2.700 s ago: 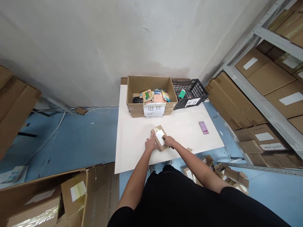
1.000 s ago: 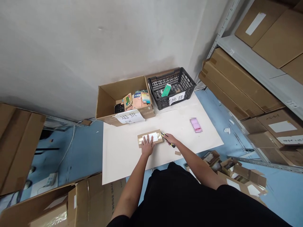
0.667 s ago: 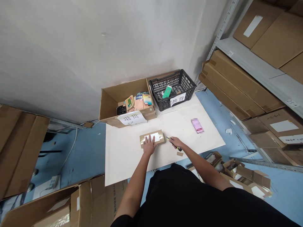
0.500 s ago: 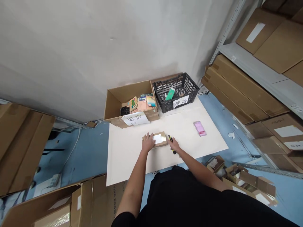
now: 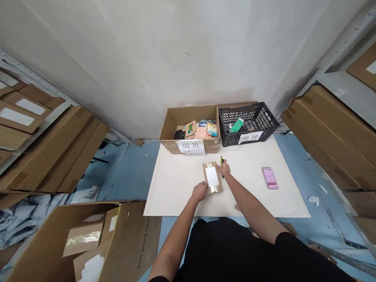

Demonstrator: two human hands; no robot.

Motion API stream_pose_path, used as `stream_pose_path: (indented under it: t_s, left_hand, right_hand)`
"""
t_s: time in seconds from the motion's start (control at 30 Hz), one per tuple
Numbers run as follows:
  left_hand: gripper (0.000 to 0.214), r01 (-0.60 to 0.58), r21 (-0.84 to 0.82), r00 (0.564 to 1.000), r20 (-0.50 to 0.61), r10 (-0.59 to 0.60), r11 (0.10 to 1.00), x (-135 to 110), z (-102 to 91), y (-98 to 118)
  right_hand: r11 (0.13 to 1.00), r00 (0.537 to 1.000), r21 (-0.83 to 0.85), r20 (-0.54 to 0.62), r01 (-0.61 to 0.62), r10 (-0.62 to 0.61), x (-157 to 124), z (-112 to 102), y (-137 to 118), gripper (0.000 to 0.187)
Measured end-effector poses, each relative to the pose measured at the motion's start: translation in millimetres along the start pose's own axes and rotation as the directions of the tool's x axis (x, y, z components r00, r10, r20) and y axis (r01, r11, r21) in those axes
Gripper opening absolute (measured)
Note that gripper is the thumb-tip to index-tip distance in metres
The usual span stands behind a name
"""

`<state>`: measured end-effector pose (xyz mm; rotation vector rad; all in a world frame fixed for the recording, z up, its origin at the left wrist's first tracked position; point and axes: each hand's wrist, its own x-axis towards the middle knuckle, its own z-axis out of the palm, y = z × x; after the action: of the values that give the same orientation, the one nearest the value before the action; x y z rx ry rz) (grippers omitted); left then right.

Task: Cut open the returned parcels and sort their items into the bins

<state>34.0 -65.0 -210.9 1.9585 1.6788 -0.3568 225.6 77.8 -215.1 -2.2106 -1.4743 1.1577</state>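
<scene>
Just below the frame's centre, the left hand [image 5: 200,191] grips the left edge of a small carton [image 5: 212,177] on the tabletop [image 5: 173,184]. The right hand [image 5: 224,168], at the carton's upper right, is wrapped around a cutter [image 5: 221,159], hiding its middle. Rightward, a pink item [image 5: 269,178] is pixelated.

Turned the parcel [image 5: 212,177] from lying crosswise to lying with long sides running forward; moved the left hand [image 5: 199,191] off the top of the parcel, down against its left edge toward the near end; shifted the right hand [image 5: 224,167], with the cutter [image 5: 221,159], from beside the parcel's right end to its far right corner; brought shelved boxes [image 5: 19,117] into view, well left of the parcel.
</scene>
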Motion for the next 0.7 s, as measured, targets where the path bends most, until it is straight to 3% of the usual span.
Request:
stream_pose_path:
  t_s: [0.1,0.2,0.33,0.47,0.6,0.7]
  left_hand:
    - [0.078,-0.085,0.061,0.992,-0.085,0.090,0.995,14,-7.8,3]
    - [0.096,-0.229,0.185,0.966,-0.082,0.247,0.956,34,-17.6,3]
    - [0.093,-0.241,0.235,0.965,-0.045,0.258,0.942,52,-18.9,4]
    - [0.088,-0.082,0.174,0.991,-0.089,0.099,0.981,51,-9.1,15]
    - [0.081,0.095,0.154,0.991,-0.111,-0.079,0.983,50,-5.2,35]
    - [0.068,0.145,0.157,0.985,-0.116,-0.127,0.977,54,-8.2,43]
  right_hand:
    - [0.997,0.999,-0.066,-0.036,0.038,-0.041,-23,-2,25,0.052]
    - [0.980,0.994,-0.171,0.041,0.105,-0.100,-60,14,65,0.056]
    - [0.995,0.995,-0.102,0.095,-0.012,0.021,-88,33,101,0.064]
    - [0.992,0.998,-0.126,0.054,-0.014,0.021,-68,18,92,0.075]
    - [0.983,0.999,-0.179,0.006,0.036,-0.035,-27,-9,62,0.074]
    - [0.986,0.996,-0.140,-0.004,0.092,-0.093,-7,-20,50,0.069]
